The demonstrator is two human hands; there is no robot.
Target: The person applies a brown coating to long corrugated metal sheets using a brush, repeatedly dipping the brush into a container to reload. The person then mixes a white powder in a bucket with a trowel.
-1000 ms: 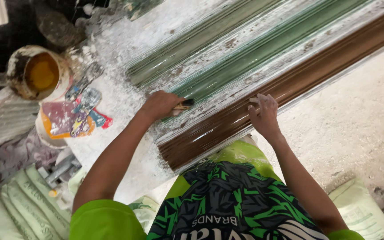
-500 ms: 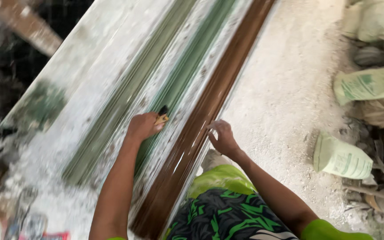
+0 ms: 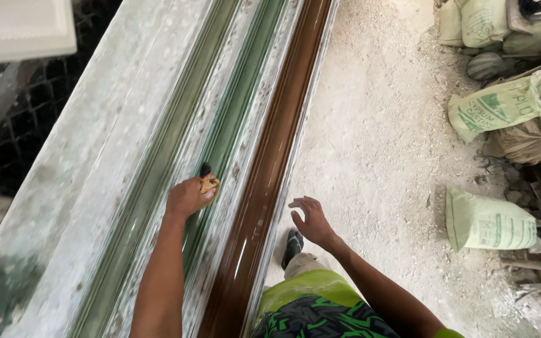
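Note:
My left hand (image 3: 186,197) presses a small yellowish sponge-like pad with a dark tip (image 3: 208,181) into the groove of a long green moulding channel (image 3: 239,94) on a dusty white bench (image 3: 82,156). A second green channel (image 3: 164,144) lies to its left. Right of them runs a glossy brown moulding channel (image 3: 283,125). My right hand (image 3: 311,220) hovers just off the bench's right edge with fingers spread, holding nothing. My foot in a dark sandal (image 3: 292,245) stands below it.
The floor (image 3: 377,138) on the right is covered in pale dust. Several filled green-printed sacks (image 3: 499,103) (image 3: 489,222) lie at the right with rubble and sticks. A white panel (image 3: 20,25) sits top left above dark mesh (image 3: 26,112).
I have moved along the bench, so the paint tub and packets left the view. My left hand slid the pad along the green channel. My right hand lifted off the brown channel.

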